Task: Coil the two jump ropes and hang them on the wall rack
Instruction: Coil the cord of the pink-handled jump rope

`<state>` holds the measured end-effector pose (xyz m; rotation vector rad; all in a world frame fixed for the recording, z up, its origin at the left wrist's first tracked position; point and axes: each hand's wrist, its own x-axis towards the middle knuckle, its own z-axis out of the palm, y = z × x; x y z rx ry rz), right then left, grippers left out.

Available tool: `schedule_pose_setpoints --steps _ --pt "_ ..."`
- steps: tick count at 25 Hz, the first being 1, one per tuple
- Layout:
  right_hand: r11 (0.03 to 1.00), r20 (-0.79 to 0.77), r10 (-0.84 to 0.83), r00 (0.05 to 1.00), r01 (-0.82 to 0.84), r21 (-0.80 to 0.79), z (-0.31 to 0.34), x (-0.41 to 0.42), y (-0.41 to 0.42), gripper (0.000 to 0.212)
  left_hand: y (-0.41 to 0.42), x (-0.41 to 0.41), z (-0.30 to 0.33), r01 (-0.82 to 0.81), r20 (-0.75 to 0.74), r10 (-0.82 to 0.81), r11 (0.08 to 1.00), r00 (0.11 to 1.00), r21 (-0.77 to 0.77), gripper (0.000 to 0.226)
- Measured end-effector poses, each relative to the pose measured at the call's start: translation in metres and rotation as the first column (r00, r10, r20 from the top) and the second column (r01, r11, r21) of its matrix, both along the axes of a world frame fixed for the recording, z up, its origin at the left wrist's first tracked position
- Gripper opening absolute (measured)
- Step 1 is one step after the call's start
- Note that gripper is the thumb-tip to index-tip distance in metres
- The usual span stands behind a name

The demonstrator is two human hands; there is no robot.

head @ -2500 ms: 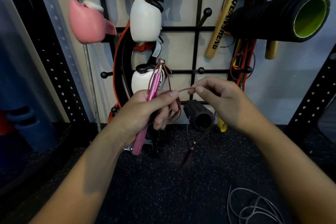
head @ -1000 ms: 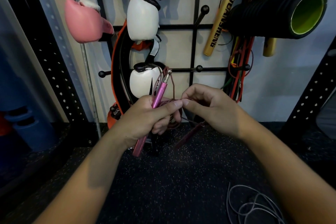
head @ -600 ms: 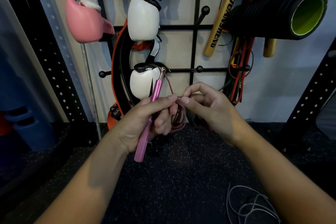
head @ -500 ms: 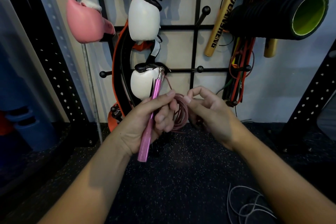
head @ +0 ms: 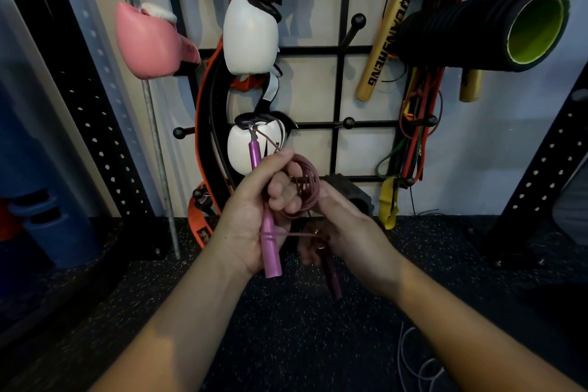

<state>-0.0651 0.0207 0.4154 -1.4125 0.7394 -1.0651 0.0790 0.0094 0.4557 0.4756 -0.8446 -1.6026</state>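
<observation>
Left hand (head: 251, 216) grips upright pink handle (head: 265, 216) and rope coil (head: 305, 188); right hand (head: 346, 232), just right, pinches cord crossing handle, second handle (head: 331, 274) beneath.

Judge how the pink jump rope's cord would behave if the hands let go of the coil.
The cord is thin and lies in loose loops held only by the left hand, so it would probably spring open. It looks floppy and light. The smooth pink handle seems rigid and might slip or roll.
</observation>
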Motion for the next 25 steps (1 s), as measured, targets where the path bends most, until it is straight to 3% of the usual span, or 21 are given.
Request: schedule_pose_setpoints --steps 5,8,10,13,19,25 --pt "0.995 0.008 -0.074 0.997 0.074 -0.071 -0.007 0.005 0.003 0.067 0.004 -0.005 0.001 0.011 0.122 0.001 0.995 0.992 -0.098 0.024" --pt "0.98 0.078 -0.173 0.982 0.179 -0.085 0.0 0.005 0.004 0.051 0.004 0.0 -0.001 0.062 0.088 -0.054 0.994 0.995 -0.088 0.025" --pt "0.983 0.072 -0.149 0.986 0.156 -0.097 0.006 0.005 0.005 0.052 0.004 0.0 -0.004 0.112 0.097 -0.102 0.988 0.99 -0.104 0.027" --pt "0.986 -0.01 -0.104 0.994 0.102 -0.133 0.014 0.003 0.011 0.063 0.003 -0.001 -0.005 0.106 0.136 -0.093 0.99 0.986 -0.089 0.028" --pt "0.969 -0.195 -0.163 0.967 0.12 -0.215 0.015 0.002 0.013 0.042 -0.005 0.008 -0.01 0.121 0.143 -0.102 0.984 0.984 -0.129 0.029" --pt "0.899 -0.231 -0.35 0.908 0.256 -0.355 0.006 0.006 0.009 0.031 -0.008 0.011 -0.008 0.13 0.325 -0.057 0.969 0.944 -0.209 0.023"
